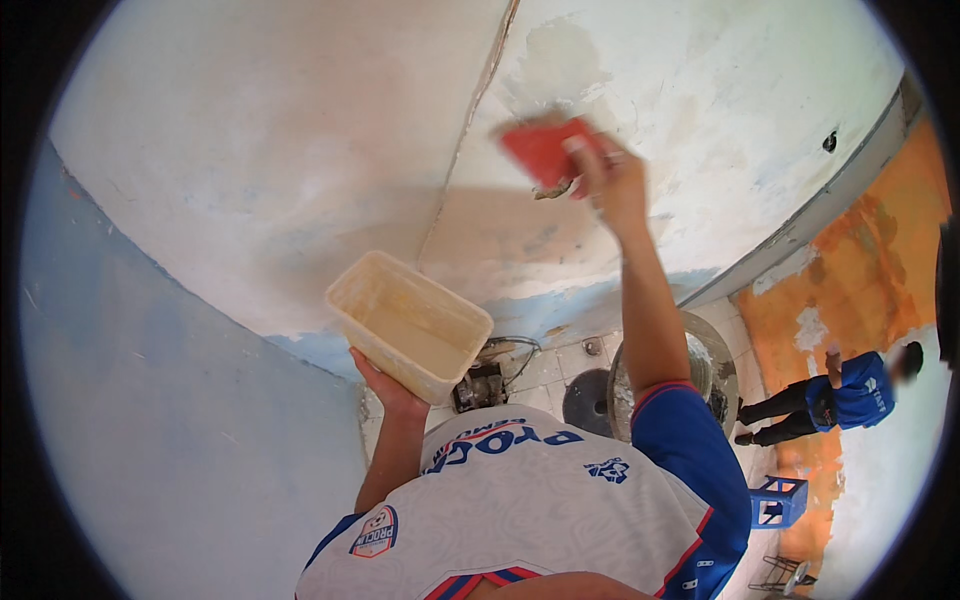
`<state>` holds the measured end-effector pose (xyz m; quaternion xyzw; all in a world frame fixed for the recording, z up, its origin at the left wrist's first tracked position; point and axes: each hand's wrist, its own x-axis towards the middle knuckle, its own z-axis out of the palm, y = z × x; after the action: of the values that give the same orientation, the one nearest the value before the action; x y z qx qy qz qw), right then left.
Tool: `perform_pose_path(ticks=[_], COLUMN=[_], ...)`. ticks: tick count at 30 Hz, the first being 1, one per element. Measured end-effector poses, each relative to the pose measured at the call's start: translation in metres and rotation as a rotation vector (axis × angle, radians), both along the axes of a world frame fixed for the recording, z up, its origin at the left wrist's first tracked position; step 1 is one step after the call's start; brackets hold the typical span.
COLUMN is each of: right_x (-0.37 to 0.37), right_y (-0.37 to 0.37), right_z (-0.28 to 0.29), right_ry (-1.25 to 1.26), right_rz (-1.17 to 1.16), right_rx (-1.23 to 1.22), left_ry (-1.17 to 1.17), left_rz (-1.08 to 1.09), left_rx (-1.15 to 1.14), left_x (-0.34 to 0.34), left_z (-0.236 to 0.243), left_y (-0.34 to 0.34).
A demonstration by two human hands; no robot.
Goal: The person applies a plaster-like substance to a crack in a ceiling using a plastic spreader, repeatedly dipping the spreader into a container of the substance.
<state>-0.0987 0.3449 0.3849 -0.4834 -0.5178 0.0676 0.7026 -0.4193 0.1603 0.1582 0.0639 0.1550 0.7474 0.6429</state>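
Note:
My left hand (pixel 387 385) holds a cream rectangular plastic tub (pixel 345 312) from below and its left side. The tub is tilted; its inside is smeared with pale residue. Up at the wall, my right hand (pixel 612 185) grips a red flat spreader (pixel 545 152), smeared by motion. The spreader lies close to the patchy white wall (pixel 330 130); whether it touches cannot be made out. Just under its lower edge shows a small rough, dark spot (pixel 552 190). A damp-looking grey patch (pixel 560 60) marks the wall above the spreader.
A cracked seam (pixel 462 135) runs down the wall. A blue wall (pixel 150 380) stands close on my left. Below are a dark machine (pixel 480 388), a black disc (pixel 587 400) and a large round container (pixel 725 350). At right, a person in blue (pixel 860 392) stands near a blue stool (pixel 778 502).

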Motion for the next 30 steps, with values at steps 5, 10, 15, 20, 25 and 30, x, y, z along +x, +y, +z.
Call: perform_pose_path(ticks=[5,10,15,20,25,30], right_x=[0.008,-0.011,-0.002,0.002,-0.001,0.021], right_y=[0.000,-0.003,0.011,-0.002,0.017,0.001], right_z=[0.013,-0.027,-0.006,-0.023,-0.010,-0.013], right_ry=[0.269,-0.197,0.008,-0.100,-0.076,-0.114], right_rz=[-0.042,0.127,-0.114,0.105,-0.052,0.068], right_rx=[0.162,-0.178,-0.023,-0.152,-0.042,-0.102], left_ry=[0.026,0.014,0.058,0.055,0.081,0.092], left_rz=[0.061,0.005,0.028,0.031,0.050,0.040], left_rx=[-0.099,-0.014,-0.055,-0.037,-0.061,-0.067], left_x=[-0.003,-0.004,-0.005,-0.005,-0.004,-0.008], left_z=[-0.008,-0.009,-0.009,-0.006,-0.002,-0.006], left_y=[-0.004,-0.005,-0.009,-0.011,-0.015,-0.019])
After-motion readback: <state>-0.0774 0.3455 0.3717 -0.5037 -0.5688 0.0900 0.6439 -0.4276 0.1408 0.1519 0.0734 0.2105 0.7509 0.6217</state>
